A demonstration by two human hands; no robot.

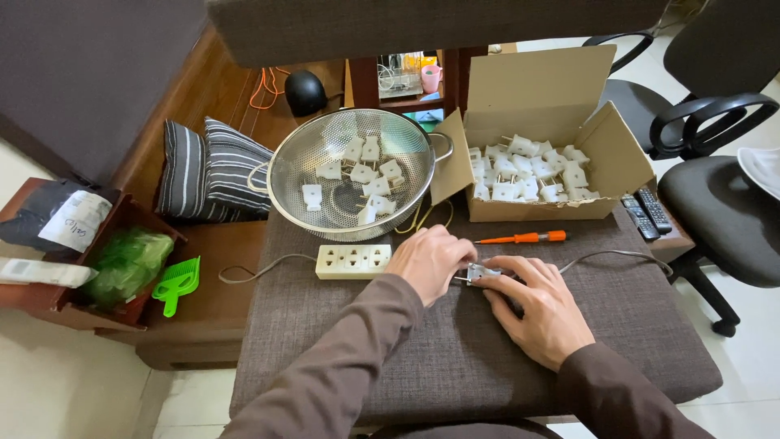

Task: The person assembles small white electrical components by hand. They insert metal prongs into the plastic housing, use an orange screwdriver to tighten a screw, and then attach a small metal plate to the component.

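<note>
Small white plastic plug (481, 274) with metal prongs pinched between both hands on grey fabric surface (455, 349), left hand (431, 262) closed on prong end, right hand (540, 305) gripping body and cable, white three-socket power strip (353, 261) just left, orange-handled screwdriver (524, 237) just behind.

Both hands meet mid-cushion over a small white plug (479, 274). Left hand (431, 262) closes on its near end; right hand (540, 305) covers the rest w/ a grey cable (617, 254) running off right (grip partly hidden, looks like a pinch). Power strip (353, 261) lies just left of the left hand, its cord trailing left. Orange screwdriver (524, 237) sits just behind the hands. Further back: metal colander (351, 175) w/ loose white plugs, beside an open cardboard box (544, 138) holding more. Two remotes (646, 213) at the right edge.
</note>
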